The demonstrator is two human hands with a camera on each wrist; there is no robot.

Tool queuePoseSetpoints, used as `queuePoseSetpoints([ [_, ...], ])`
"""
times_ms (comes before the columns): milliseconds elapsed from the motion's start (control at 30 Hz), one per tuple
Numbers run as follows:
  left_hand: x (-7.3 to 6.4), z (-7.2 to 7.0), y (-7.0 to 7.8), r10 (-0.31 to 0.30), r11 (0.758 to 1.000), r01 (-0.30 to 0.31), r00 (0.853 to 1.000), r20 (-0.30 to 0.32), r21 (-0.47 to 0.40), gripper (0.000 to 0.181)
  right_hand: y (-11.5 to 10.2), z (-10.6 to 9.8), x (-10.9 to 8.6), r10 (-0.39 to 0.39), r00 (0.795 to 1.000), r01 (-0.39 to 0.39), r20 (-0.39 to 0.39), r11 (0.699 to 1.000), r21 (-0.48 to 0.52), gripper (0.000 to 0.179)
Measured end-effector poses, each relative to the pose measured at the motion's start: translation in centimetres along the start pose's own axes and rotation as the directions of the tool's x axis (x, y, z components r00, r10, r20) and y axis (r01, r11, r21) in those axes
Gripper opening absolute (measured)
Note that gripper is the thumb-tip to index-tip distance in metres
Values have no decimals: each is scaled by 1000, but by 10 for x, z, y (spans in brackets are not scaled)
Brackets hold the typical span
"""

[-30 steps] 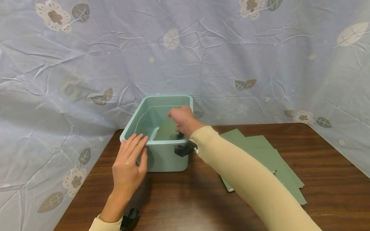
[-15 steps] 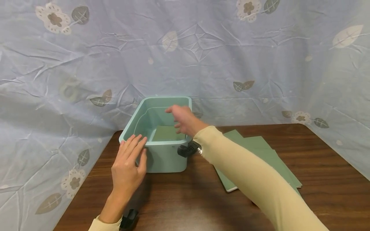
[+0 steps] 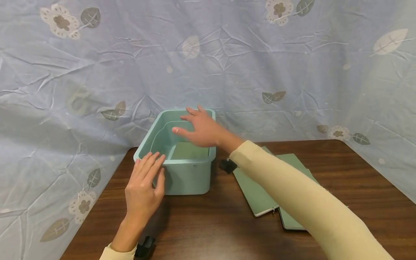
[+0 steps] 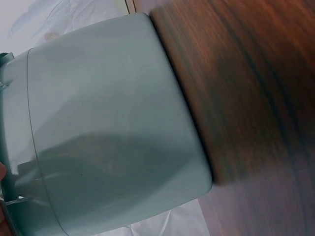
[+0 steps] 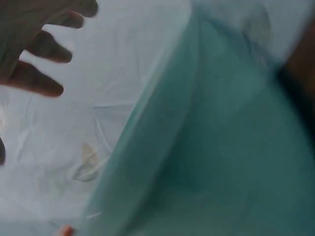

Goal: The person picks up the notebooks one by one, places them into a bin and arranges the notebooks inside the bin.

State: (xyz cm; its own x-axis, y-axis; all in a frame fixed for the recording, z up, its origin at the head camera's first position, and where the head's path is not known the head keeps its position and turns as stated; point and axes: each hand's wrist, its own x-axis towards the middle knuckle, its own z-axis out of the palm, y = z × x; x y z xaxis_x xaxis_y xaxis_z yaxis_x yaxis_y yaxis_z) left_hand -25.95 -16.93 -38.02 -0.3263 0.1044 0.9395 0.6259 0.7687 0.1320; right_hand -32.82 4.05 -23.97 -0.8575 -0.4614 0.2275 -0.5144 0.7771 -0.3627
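Note:
A pale teal plastic bin [image 3: 185,178] stands on the table toward the back. My left hand [image 3: 144,189] rests its fingers on the near left rim of the bin. My right hand [image 3: 203,128] hovers over the bin's right side with fingers spread and nothing in them. Inside the bin, a green notebook [image 3: 189,150] lies flat on the bottom. In the left wrist view the bin's outer wall [image 4: 113,118] fills most of the frame. The right wrist view shows the spread fingers [image 5: 44,83] above the bin's side [image 5: 221,147], somewhat blurred.
Several green notebooks [image 3: 255,195] lie overlapping on the table right of the bin, partly hidden under my right sleeve [image 3: 292,195]. The wooden table [image 3: 208,224] ends at a hanging floral cloth [image 3: 240,79] behind the bin.
My right hand has lifted up out of the bin and drawn slightly right, its fingers spreading. The green notebook in the bin has come into plain view. The left hand has stayed put.

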Motion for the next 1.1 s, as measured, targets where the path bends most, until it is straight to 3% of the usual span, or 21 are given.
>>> queuePoseSetpoints([
  [100, 0, -1, 0, 2, 1000, -2, 1000, 2, 7, 37, 3, -1, -9, -84, 996, 88, 25, 960, -267, 73],
  [233, 2, -1, 0, 10, 1000, -10, 1000, -11, 5, 37, 11, -4, -16, -146, 988, 152, 45, 908, -390, 73],
  [400, 2, 0, 1, 10, 1000, -10, 1000, -13, 1, 37, 22, -9, -22, -164, 985, 168, 47, 895, -414, 73],
  [1100, 0, -1, 1, 7, 1000, -7, 1000, -10, 4, 37, 61, -22, -52, -169, 984, 177, 55, 906, -385, 74],
])
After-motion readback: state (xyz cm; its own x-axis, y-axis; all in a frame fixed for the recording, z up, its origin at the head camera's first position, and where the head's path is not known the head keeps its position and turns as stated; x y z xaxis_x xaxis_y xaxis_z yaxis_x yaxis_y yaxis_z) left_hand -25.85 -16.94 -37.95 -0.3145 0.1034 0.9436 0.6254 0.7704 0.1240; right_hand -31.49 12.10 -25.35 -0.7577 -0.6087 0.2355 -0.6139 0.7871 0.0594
